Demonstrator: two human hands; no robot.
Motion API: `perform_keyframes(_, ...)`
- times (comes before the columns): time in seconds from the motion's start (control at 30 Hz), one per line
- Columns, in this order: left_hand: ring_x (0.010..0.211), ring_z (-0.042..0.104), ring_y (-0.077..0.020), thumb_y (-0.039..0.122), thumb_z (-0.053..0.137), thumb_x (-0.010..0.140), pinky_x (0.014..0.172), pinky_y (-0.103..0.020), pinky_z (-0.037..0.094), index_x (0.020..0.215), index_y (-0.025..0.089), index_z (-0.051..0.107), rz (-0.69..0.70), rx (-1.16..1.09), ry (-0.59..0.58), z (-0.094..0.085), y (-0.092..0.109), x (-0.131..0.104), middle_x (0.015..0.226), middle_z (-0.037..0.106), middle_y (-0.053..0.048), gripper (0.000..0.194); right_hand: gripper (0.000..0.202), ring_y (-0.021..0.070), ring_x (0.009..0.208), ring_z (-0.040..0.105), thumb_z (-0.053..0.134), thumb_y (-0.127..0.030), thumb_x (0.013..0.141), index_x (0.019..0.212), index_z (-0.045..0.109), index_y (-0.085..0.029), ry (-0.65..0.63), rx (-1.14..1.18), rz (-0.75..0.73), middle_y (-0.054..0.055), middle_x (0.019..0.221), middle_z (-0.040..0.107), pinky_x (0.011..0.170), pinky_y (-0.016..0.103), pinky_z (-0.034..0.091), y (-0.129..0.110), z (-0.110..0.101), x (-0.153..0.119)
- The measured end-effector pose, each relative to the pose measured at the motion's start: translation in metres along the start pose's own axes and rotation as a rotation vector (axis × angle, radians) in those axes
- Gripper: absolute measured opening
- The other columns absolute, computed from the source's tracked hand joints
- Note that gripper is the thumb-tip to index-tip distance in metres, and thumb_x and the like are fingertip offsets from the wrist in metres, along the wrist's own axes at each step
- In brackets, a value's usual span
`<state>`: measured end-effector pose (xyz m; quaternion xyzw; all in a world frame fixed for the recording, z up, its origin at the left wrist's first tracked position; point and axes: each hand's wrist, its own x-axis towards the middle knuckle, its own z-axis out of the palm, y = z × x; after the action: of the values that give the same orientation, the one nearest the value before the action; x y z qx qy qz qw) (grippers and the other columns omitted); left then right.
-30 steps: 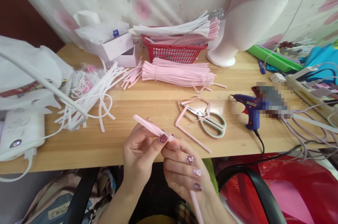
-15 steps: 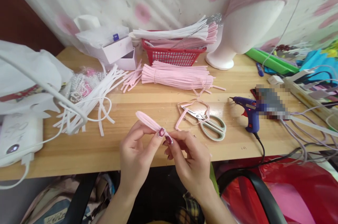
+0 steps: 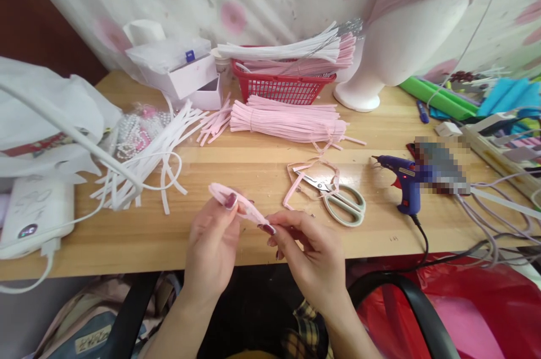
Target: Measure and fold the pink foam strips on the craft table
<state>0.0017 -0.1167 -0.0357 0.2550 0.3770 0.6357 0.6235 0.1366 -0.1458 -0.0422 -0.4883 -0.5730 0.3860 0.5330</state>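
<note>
A narrow, fuzzy-looking pink strip loop [image 3: 252,213] is spanning the gap between the two hands over the near part of a pale wooden table [image 3: 228,164], its long axis running from ten o'clock to four o'clock. The left hand [image 3: 212,246] is pinching the loop partway along, thumb on top, and the rounded end is projecting beyond that thumb toward ten. The right hand [image 3: 313,252] is gripping the tapered end between thumb and fingers, so the loop is lying toward ten o'clock from that grip. The left hand is sitting nearer the rounded end, the right at the narrow tip; the undersides of both grips are staying hidden. Metal scissors with pale green handles [image 3: 325,186] are lying between two and three o'clock from the right fingertips, and a tied bundle of pink fuzzy strips [image 3: 287,120] is resting toward one o'clock from the loop.
</note>
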Motion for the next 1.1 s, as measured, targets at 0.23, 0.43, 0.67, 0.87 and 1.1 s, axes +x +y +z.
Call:
perform_keyframes(0.23,0.073,0.062,-0.0139,0.034,0.079,0.079,0.058,-0.021,0.049,0.08,0.025,0.082,-0.042,0.104,-0.156,-0.004,-0.0087,-0.0034,0.081,0.07,-0.003,0.01,0.012,0.0109,0.06,0.068,0.069,-0.022,0.091,0.098,0.059,-0.023,-0.017,0.289,0.172,0.0,0.079,0.073,0.052,0.019,0.056,-0.0012,0.0049,-0.0013)
perform_keyframes(0.43,0.081,0.065,-0.0163,0.037,0.08,0.078,0.067,-0.023,0.051,0.083,0.027,0.083,0.037,0.18,-0.121,-0.0049,-0.0081,-0.0033,0.085,0.071,-0.004,0.011,0.017,0.0095,0.055,0.067,0.071,-0.024,0.091,0.093,0.054,-0.023,-0.028,0.391,0.236,-0.002,0.073,0.071,0.051,0.018,0.057,-0.0051,0.003,0.0)
perform_keyframes(0.67,0.091,0.069,-0.0222,0.037,0.08,0.078,0.075,-0.031,0.055,0.082,0.028,0.083,-0.093,0.143,-0.176,-0.0096,-0.0017,-0.0013,0.099,0.078,-0.008,0.011,0.012,0.0096,0.055,0.066,0.069,-0.025,0.092,0.094,0.057,-0.021,-0.024,0.408,0.254,0.0,0.076,0.072,0.047,0.017,0.055,-0.0067,-0.0033,0.0058)
perform_keyframes(0.87,0.087,0.069,-0.0219,0.037,0.079,0.079,0.059,-0.026,0.053,0.085,0.03,0.083,-0.136,0.109,-0.19,-0.0055,-0.006,0.0003,0.096,0.079,-0.007,0.009,0.016,0.0116,0.059,0.069,0.073,-0.03,0.089,0.095,0.061,-0.021,-0.076,0.39,0.308,0.0,0.072,0.072,0.048,0.017,0.052,-0.005,-0.0007,0.0077)
perform_keyframes(1.1,0.092,0.068,-0.0183,0.036,0.081,0.077,0.069,-0.022,0.054,0.081,0.029,0.083,-0.146,0.095,-0.187,-0.0042,-0.0095,-0.0012,0.095,0.078,-0.005,0.009,0.021,0.0118,0.059,0.069,0.071,-0.025,0.089,0.083,0.051,-0.022,-0.055,0.372,0.316,-0.003,0.066,0.069,0.048,0.015,0.051,-0.0017,-0.0005,0.005)
